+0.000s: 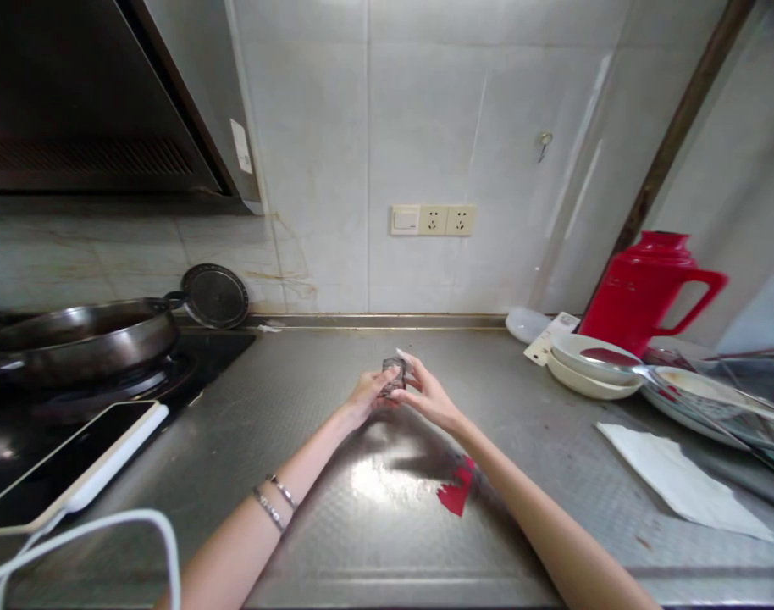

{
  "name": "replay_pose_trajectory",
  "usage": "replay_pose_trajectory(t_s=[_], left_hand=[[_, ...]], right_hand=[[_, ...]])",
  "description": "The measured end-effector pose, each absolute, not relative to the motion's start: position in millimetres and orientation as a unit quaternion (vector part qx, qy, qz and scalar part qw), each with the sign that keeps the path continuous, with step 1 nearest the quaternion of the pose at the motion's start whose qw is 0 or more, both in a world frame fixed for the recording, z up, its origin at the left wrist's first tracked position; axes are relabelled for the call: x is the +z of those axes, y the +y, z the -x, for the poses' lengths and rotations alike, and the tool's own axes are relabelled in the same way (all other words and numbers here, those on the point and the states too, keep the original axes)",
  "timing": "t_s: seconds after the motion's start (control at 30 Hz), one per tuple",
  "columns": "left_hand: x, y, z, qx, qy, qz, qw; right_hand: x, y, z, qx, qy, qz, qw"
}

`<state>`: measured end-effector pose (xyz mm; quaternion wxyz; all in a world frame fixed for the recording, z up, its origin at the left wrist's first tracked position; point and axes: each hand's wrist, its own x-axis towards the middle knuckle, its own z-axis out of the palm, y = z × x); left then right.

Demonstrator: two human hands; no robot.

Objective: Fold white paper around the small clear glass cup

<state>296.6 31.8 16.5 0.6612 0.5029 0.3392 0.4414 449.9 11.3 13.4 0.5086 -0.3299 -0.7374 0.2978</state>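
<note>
Two hands: the left hand and the right hand met above the middle of the counter.
Grip, left: pinched the dark piece, thumb lying across its near face.
Grip, right: pinched the same piece from the other side, thumb low, forefinger near its top.
Piece: sat between the two sets of fingertips, small and mottled; its exact kind was too small to tell.
Wrist: two bracelets circled the left one.
Near the right forearm: a red scrap lay on the metal.
Stove side: a pan stood on the stove, a phone lay in front, and a disc leaned against the wall.
Flask side: the red flask stood behind stacked bowls; a tissue lay nearer.
</note>
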Motion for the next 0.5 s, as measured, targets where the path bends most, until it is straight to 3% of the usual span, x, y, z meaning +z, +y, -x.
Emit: replay_pose_trajectory(t_s=[0.3, 0.37, 0.5], left_hand=[[12.2, 42.8, -282.8, 0.378, 0.256, -0.554, 0.697], [11.0, 47.7, -281.3, 0.362, 0.255, -0.592, 0.673], [7.3, 52.3, -286.5, 0.447, 0.284, -0.620, 0.579]], right_hand=[[8.2, 19.4, -446.8, 0.316, -0.679, 0.321, 0.579], [12.1, 19.9, -448.3, 0.332, -0.663, 0.332, 0.583], [20.1, 15.9, -447.4, 0.351, -0.654, 0.348, 0.573]])
